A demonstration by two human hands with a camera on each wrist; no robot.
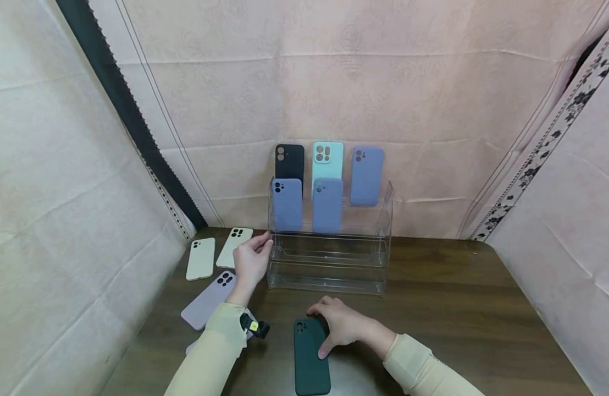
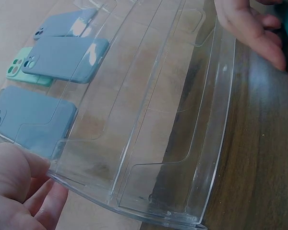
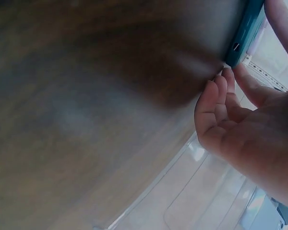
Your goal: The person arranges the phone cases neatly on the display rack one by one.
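Note:
A clear tiered display stand (image 1: 329,286) stands on the table. My left hand (image 1: 252,258) pinches its left side edge; in the left wrist view the thumb of that hand (image 2: 14,177) lies in front of the edge and fingers behind. Below the stand, a dark green phone case (image 1: 310,371) lies near the table's front. My right hand (image 1: 346,324) grips it, thumb at its right edge and a finger at its top end. In the right wrist view, a fingertip meets the end of the green case (image 3: 245,36). Further fingers curl beside it.
The stand's upper tiers hold a black case (image 1: 289,157), a mint case (image 1: 328,154) and several blue cases (image 1: 366,176). White cases (image 1: 200,258) and a lilac case (image 1: 208,302) lie left on the wooden table (image 1: 443,297). Cloth hangs (image 1: 433,110) behind and at both sides.

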